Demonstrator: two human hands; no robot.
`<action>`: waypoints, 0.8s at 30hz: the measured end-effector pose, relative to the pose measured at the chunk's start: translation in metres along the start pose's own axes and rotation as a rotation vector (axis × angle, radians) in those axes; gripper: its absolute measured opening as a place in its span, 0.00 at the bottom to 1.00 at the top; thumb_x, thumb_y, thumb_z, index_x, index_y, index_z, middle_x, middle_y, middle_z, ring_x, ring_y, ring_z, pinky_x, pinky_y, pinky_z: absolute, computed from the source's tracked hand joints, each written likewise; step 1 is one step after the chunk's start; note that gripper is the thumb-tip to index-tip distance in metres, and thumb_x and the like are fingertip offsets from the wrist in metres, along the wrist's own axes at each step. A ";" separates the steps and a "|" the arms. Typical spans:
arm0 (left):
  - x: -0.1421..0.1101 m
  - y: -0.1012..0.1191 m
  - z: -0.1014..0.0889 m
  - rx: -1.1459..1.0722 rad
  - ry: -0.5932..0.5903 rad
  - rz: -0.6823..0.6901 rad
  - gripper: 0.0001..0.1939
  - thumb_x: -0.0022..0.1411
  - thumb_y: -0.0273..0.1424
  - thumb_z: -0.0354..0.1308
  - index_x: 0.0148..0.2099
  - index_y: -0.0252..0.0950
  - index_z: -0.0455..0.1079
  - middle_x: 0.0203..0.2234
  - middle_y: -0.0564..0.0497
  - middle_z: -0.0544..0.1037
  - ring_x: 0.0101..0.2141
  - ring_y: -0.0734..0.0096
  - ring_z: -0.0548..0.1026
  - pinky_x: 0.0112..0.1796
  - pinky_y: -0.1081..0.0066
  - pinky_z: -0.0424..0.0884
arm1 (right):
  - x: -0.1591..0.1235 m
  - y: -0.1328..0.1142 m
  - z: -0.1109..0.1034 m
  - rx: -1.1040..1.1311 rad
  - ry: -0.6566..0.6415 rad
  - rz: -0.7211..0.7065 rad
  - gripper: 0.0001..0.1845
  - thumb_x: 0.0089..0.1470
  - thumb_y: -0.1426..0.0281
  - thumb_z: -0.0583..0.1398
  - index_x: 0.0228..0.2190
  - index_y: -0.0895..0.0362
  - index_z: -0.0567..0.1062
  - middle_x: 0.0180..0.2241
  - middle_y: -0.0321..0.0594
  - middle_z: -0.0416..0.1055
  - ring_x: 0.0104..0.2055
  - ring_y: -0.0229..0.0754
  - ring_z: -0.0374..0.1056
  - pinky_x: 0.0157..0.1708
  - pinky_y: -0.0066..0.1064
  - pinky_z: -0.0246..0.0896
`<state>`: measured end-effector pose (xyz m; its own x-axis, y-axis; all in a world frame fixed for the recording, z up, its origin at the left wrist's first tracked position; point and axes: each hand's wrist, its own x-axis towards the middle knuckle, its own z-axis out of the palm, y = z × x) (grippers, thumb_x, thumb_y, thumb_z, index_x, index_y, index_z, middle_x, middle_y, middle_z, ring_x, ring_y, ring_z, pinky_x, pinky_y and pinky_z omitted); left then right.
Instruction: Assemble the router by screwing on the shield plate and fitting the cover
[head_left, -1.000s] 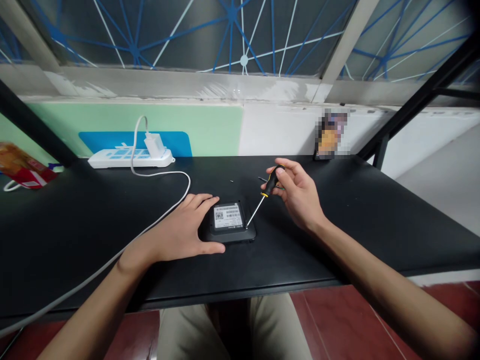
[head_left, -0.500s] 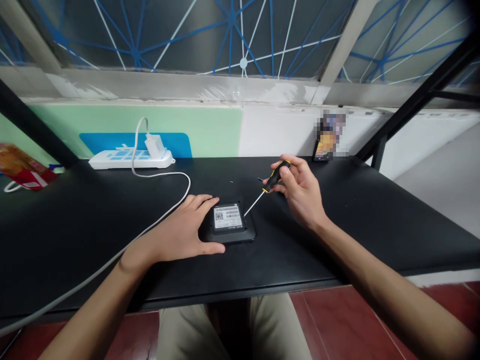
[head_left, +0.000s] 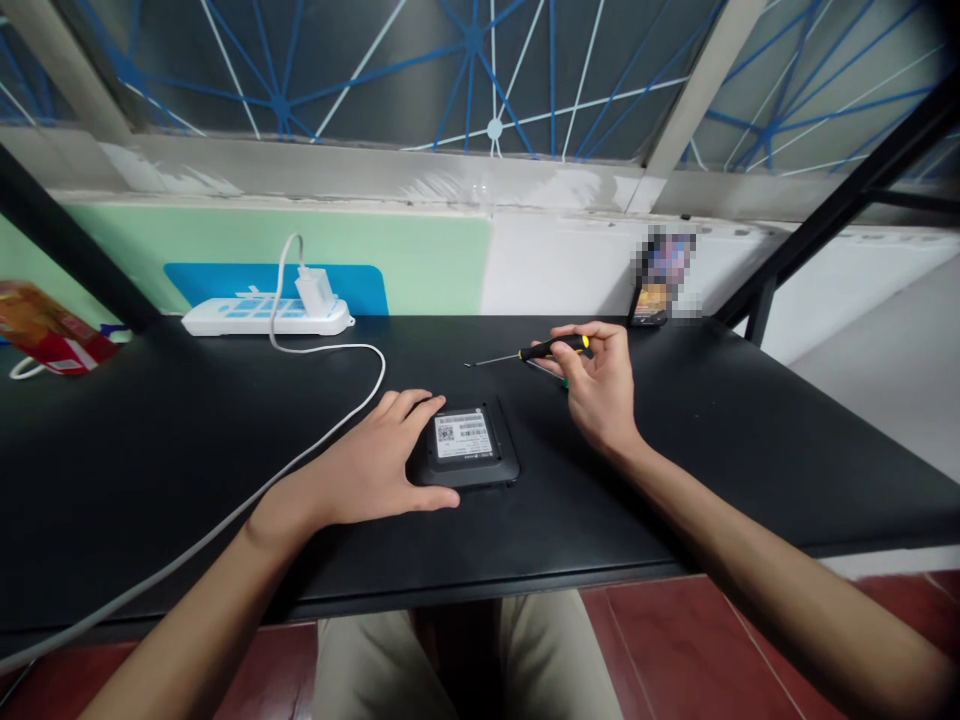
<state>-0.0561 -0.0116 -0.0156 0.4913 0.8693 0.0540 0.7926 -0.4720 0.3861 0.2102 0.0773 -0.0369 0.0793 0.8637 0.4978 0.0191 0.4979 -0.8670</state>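
A flat black device lies on the table with a white label and QR code facing up. My left hand grips its left side, fingers along the far edge and thumb along the near one. In my right hand is a screwdriver with a black and yellow handle. Its shaft is almost level and points left, with the tip at a tiny bit, perhaps a screw, beyond the device. Below that handle a thin rod with a green end shows at my right fingers; whether they hold it is unclear.
A white power strip with a plugged-in charger stands at the back left. Its white cable curves past my left hand. A phone-like object, partly blurred, leans at the back right. A red packet sits far left.
My right hand has swung the screwdriver from a steep angle, tip at the device's right side, to nearly level, tip at the tiny bit behind it. The left hand keeps its grip.
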 end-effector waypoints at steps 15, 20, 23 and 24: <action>0.002 0.003 0.006 -0.041 -0.001 -0.007 0.50 0.57 0.57 0.61 0.72 0.36 0.51 0.68 0.36 0.57 0.66 0.38 0.56 0.63 0.43 0.58 | 0.003 0.010 0.002 -0.040 -0.004 -0.013 0.16 0.55 0.65 0.63 0.40 0.49 0.60 0.46 0.37 0.70 0.42 0.40 0.77 0.46 0.42 0.79; 0.006 0.002 0.013 -0.069 0.017 -0.042 0.55 0.54 0.59 0.63 0.72 0.33 0.48 0.69 0.34 0.55 0.68 0.39 0.53 0.64 0.43 0.56 | 0.006 0.007 0.001 -0.033 0.061 -0.061 0.16 0.57 0.63 0.63 0.40 0.48 0.61 0.45 0.37 0.70 0.40 0.39 0.77 0.45 0.41 0.79; 0.009 0.002 0.016 -0.086 0.047 -0.060 0.54 0.54 0.58 0.63 0.71 0.33 0.49 0.68 0.34 0.55 0.67 0.41 0.54 0.65 0.44 0.56 | 0.007 0.003 -0.001 0.016 0.117 -0.022 0.17 0.57 0.60 0.64 0.41 0.49 0.61 0.42 0.37 0.70 0.40 0.40 0.77 0.44 0.41 0.79; 0.011 0.002 0.016 -0.088 0.059 -0.059 0.53 0.54 0.58 0.63 0.70 0.34 0.50 0.67 0.35 0.57 0.67 0.41 0.56 0.65 0.44 0.57 | 0.007 0.002 -0.001 0.048 0.124 0.017 0.18 0.56 0.59 0.64 0.41 0.49 0.62 0.41 0.38 0.71 0.39 0.40 0.77 0.43 0.41 0.79</action>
<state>-0.0430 -0.0058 -0.0291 0.4209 0.9034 0.0821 0.7833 -0.4076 0.4694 0.2117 0.0841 -0.0353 0.2016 0.8571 0.4740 -0.0309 0.4893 -0.8716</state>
